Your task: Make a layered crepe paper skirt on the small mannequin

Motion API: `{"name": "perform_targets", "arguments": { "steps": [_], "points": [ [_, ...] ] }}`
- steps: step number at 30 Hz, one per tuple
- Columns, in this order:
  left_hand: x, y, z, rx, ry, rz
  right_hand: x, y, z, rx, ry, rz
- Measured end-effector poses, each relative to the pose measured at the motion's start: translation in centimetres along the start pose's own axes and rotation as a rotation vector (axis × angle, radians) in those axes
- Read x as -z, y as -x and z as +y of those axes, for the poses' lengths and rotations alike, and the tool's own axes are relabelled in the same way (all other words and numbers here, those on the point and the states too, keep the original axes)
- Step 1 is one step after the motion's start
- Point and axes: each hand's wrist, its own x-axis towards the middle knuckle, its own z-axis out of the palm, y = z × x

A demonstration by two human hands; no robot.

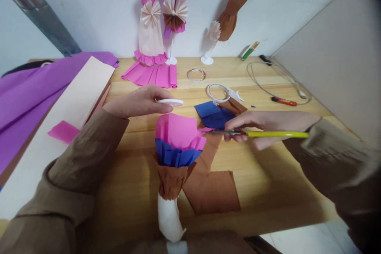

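Observation:
My left hand (145, 101) is closed on the edge of a white round disc (172, 102), which looks like a stand base. Below it, a small white mannequin (170, 218) lies upside down, its torso towards me. Its paper skirt has a pink layer (177, 129), a blue ruffled layer (177, 158) and a brown layer (172, 178). My right hand (247, 127) is closed around yellow-handled scissors (276, 134), seen edge-on. Their blades point left, with the tip at the pink paper's right edge; whether they touch is unclear.
Brown paper (214, 192) and blue paper (212, 114) lie beside the skirt. Behind are a white tape roll (218, 92), a red-handled cutter (284, 101), a cable (279, 71), a glue tube (250, 50) and dressed mannequins (150, 27). Purple paper (44, 83) covers the left side.

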Motion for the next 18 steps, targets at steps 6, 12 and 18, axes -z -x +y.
{"name": "perform_targets", "arguments": {
  "steps": [6, 12, 18],
  "points": [
    [-0.08, -0.01, 0.18, -0.036, 0.012, -0.001, 0.33, 0.10, 0.34, 0.083, -0.061, 0.003],
    [0.01, -0.05, 0.30, -0.032, 0.008, -0.023, 0.00, -0.09, -0.08, 0.084, -0.029, -0.014],
    [0.09, 0.00, 0.45, -0.012, -0.008, -0.023, -0.30, 0.34, -0.46, 0.128, 0.023, -0.003]
  ]
}}
